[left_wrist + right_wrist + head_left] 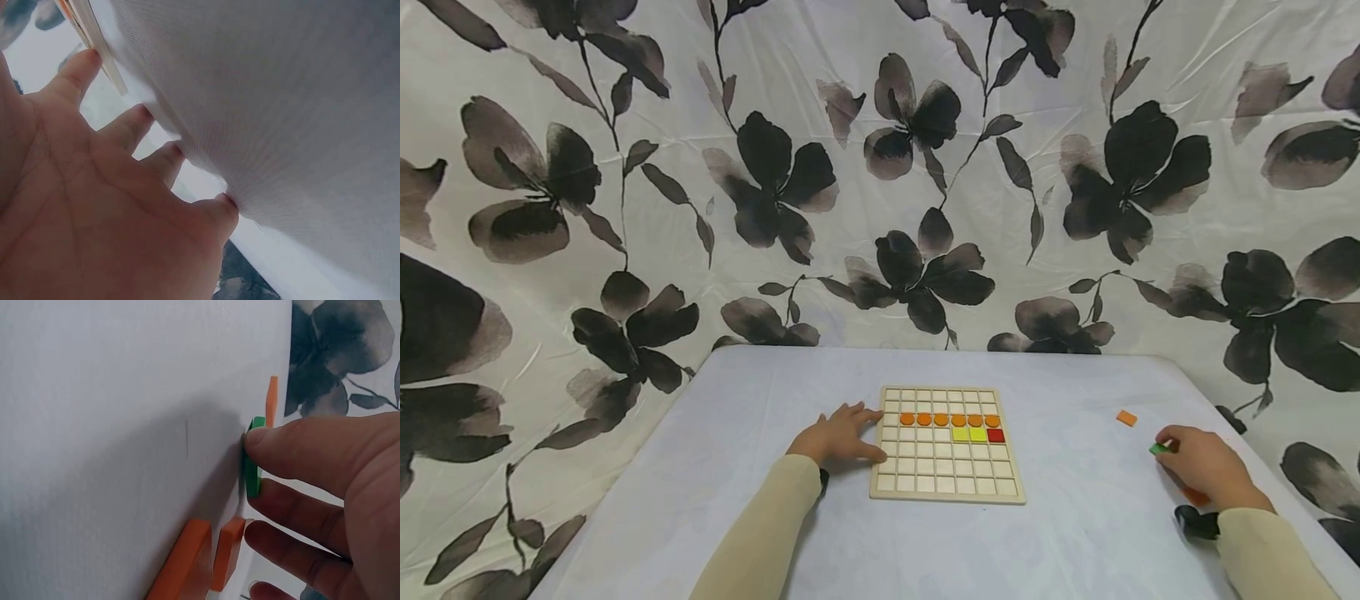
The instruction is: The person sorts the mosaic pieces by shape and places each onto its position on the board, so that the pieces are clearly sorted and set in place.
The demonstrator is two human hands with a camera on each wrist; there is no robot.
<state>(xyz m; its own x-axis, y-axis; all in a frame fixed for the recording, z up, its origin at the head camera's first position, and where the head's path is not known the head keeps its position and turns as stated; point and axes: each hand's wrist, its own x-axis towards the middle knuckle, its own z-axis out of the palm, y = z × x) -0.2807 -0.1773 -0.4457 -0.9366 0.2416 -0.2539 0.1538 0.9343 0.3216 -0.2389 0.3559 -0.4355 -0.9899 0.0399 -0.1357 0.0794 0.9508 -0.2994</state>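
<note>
A pale wooden grid board (925, 493) lies on the white table. One row holds several orange round pieces (941, 420); below them sit two yellow squares (968, 434) and a red square (996, 436). At the board's left edge rests my left hand (841, 437), fingers spread, its thumb and a fingertip touching the frame. In the left wrist view only a sliver of the board (94, 37) shows beside a fingertip. Far to the right, my right hand (1210, 468) pinches a green tile (252, 469) between thumb and finger at the table surface.
Beyond the right hand lies a loose orange tile (1126, 418). Two more orange pieces, one larger (184, 565) and one smaller (229, 553), lie near the right fingers. A floral cloth (925, 208) hangs behind the table's far edge.
</note>
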